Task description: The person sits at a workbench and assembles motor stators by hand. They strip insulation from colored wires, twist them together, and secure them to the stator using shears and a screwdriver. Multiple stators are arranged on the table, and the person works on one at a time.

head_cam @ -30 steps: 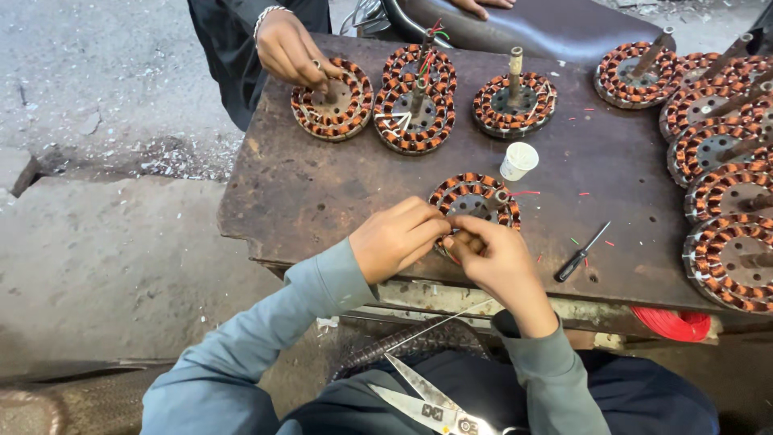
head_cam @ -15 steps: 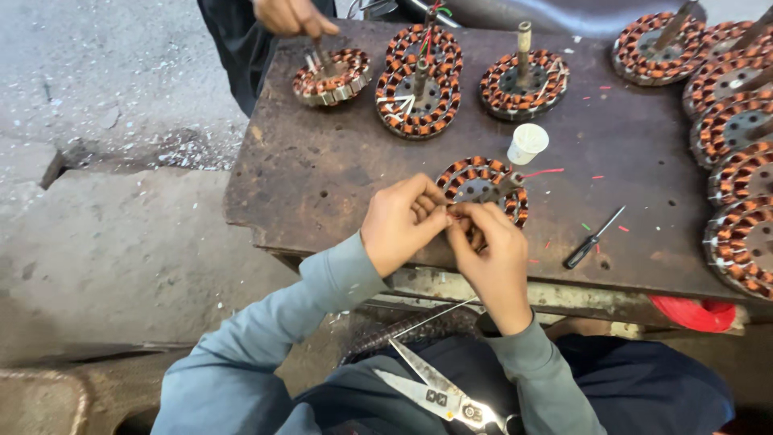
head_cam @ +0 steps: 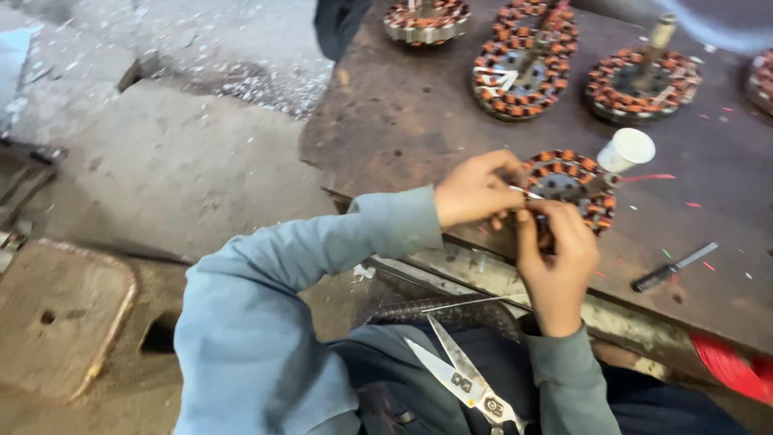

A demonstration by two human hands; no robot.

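A round motor stator with copper-wound coils (head_cam: 573, 182) lies near the front edge of a dark metal table (head_cam: 403, 121). My left hand (head_cam: 473, 190) pinches a thin wire or sleeve at the stator's near rim. My right hand (head_cam: 555, 259) meets it there from below, fingers closed on the same spot. Both forearms wear grey-blue sleeves. A small white cup (head_cam: 626, 150) stands just beyond the stator.
Three more wound stators (head_cam: 522, 71) (head_cam: 642, 79) (head_cam: 425, 18) sit at the table's far side, by another person's dark clothing (head_cam: 338, 24). A dark-handled tool (head_cam: 672, 267) lies to the right. Scissors (head_cam: 463, 379) rest on my lap. Concrete floor and a metal plate (head_cam: 56, 314) lie left.
The view has swung left and down, so the table now sits upper right. The other person's hand has left the view. My hands stay on the stator's near rim.
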